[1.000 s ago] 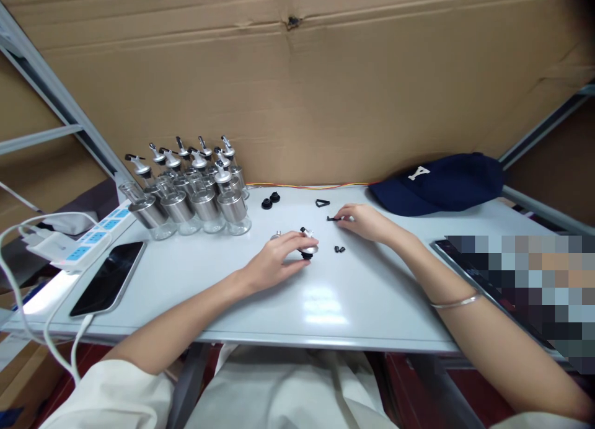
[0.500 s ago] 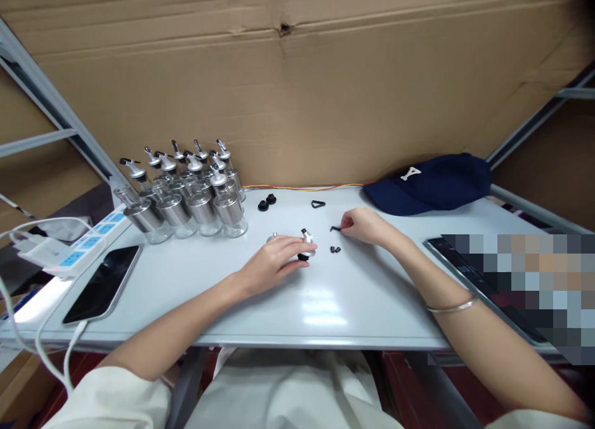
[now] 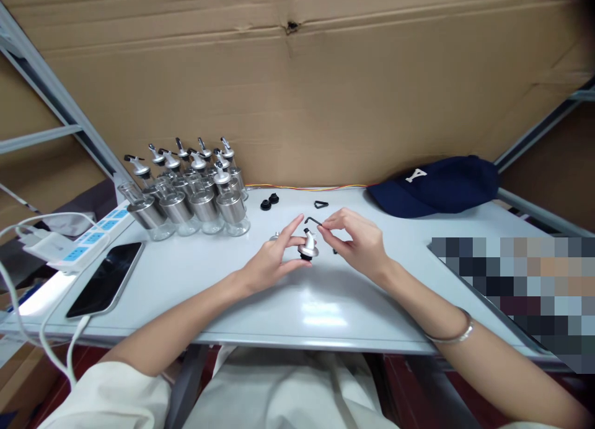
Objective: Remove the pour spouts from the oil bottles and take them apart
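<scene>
My left hand (image 3: 272, 260) holds a small silver pourer cap (image 3: 307, 247) with a black base just above the pale grey table (image 3: 320, 305). My right hand (image 3: 356, 238) pinches a thin black bent wire clip (image 3: 312, 220) right over the cap's spout. The two hands meet at mid-table. A tiny black part (image 3: 334, 251) lies half hidden under my right fingers. A small silver piece (image 3: 276, 235) rests behind my left fingers.
Several steel-and-glass dispenser bottles (image 3: 195, 196) stand at the back left. Two black rings (image 3: 269, 202) and a black loop (image 3: 320, 204) lie behind my hands. A navy cap (image 3: 437, 184) is at back right, a phone (image 3: 106, 278) and power strip (image 3: 69, 249) at left.
My right hand picked the black wire clip off the table and carried it left to the cap. My left hand lifted and tilted the cap up toward it.
</scene>
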Demonstrator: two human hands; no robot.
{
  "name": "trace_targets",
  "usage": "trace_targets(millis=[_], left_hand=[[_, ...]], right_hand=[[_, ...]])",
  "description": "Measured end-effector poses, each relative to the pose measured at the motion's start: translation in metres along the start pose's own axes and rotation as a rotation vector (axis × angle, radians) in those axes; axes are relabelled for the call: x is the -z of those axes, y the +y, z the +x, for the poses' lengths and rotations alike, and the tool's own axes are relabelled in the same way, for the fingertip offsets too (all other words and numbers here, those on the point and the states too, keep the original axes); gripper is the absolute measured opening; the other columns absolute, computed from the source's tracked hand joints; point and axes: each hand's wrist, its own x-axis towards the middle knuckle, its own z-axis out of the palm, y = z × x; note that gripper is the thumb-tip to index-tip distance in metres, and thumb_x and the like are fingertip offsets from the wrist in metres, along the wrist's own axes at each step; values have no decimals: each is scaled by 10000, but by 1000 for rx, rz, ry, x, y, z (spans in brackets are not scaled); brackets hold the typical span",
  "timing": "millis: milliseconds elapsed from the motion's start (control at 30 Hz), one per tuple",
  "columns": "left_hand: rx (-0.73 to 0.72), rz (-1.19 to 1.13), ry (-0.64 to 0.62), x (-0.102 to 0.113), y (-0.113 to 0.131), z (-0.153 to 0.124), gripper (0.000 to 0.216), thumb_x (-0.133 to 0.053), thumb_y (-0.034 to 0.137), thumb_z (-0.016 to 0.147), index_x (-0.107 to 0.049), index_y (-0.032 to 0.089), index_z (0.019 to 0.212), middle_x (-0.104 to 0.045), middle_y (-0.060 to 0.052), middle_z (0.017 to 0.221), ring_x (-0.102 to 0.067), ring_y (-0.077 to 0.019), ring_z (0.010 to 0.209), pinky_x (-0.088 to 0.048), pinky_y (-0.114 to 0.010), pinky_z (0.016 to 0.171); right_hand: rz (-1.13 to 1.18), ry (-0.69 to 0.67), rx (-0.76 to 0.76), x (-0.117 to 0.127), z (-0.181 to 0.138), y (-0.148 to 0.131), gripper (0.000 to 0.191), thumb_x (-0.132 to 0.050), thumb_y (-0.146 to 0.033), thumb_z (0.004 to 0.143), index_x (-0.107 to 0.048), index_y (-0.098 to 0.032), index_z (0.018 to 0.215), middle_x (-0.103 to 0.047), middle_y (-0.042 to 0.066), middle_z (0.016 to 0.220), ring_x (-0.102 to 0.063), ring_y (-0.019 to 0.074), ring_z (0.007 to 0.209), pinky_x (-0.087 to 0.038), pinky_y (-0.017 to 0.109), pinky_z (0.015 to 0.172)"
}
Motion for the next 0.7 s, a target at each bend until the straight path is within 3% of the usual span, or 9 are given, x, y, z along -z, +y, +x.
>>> trace_targets(millis=[200,400,700], left_hand=[[15,9,7,1,4,0,752,-607,358,824,-182,266,1439,-670,-59,1109,-619,-178,1045,-490,-330,923],[-39,33,46,2,3,0,710,-613,310,826,-235,258,1425,-670,-54,1113,-628,-153,1016,-475,-296,935],[-59,68,131,0,-3,0,683,-635,310,810,-305,218,1401,-687,-69,1057,-644,-137,915,-494,-210,785]], right_hand=[[30,44,140,-2,-1,5,120,-574,-99,824,-538,-212,804,-626,16,696,-574,141,629,-490,289,577],[27,47,181,-3,0,5,155,-586,-64,808,-540,-209,836,-629,26,712,-578,146,646,-501,296,586],[24,8,230,-3,1,2,162,-555,-55,823,-563,-201,891,-657,47,743,-602,164,677,-520,326,627]])
